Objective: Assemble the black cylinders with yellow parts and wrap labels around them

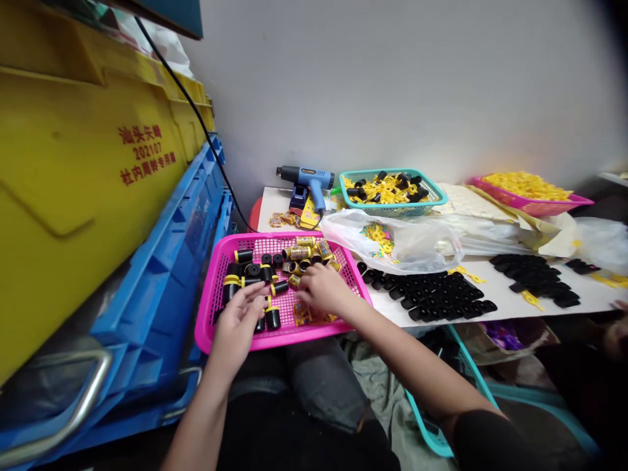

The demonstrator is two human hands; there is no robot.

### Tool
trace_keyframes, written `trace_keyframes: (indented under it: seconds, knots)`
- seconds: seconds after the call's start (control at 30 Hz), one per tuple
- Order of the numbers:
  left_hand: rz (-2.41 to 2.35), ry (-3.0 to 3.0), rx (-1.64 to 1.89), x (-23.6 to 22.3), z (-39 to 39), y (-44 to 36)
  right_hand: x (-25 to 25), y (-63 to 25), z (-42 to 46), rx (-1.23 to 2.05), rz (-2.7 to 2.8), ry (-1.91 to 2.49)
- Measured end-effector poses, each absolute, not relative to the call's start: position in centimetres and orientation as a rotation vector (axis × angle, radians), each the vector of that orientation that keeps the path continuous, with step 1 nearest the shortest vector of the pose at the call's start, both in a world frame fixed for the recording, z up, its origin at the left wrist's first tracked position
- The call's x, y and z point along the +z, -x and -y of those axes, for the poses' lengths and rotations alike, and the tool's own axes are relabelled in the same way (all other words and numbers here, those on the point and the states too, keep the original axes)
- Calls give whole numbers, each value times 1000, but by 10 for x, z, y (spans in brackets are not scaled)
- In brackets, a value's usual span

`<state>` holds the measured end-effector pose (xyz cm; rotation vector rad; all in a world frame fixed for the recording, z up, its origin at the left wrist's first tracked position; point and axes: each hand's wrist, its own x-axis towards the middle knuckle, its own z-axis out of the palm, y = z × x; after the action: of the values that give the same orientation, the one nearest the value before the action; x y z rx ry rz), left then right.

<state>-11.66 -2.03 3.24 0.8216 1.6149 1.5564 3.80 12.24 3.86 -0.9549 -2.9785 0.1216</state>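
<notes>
A pink plastic basket (210, 320) rests by my lap at the table's edge. Its left side holds several black cylinders with yellow rims (273, 318); its right side holds small cylinders in printed yellow wrap (297, 252). Over the left part is my left hand (239, 317), fingers loosely bent and thumb apart, close beside the black cylinders with nothing visible in its grasp. My right hand (321, 288) reaches down among the printed cylinders with its fingers curled together; what lies under its fingertips is hidden. Flat printed wrappers (302, 313) lie below that hand.
Behind the basket are a blue heat gun (314, 180) and a teal basket (402, 208) of yellow and black parts. A plastic bag (417, 242) and rows of black pieces (436, 294) lie to the right. Yellow and blue crates (161, 242) wall the left.
</notes>
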Motion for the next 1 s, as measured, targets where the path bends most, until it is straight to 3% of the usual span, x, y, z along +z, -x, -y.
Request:
trace_keyframes:
  seconds: [0.1,0.27,0.33,0.5,0.7,0.8,1.0]
  knots:
    - [-1614,-842,1535,31,21,116,33,-27,-110,-7,3166,808]
    - [-1629,-853,1543,26,23,125,42,-37,-119,67,3094,852]
    - [-1660,-870,1537,24,22,124,47,-45,-121,347,2931,896]
    - [-1564,-861,1626,28,8,99,44,-47,-97,1441,2045,874]
    - [-1424,-861,1517,44,5,94,48,-39,-80,1864,1607,702]
    - [-1448,-929,1426,46,8,102,57,-32,-85,1960,1591,636]
    - [-1456,-739,1767,41,2,115,65,-3,-101,1729,1770,643]
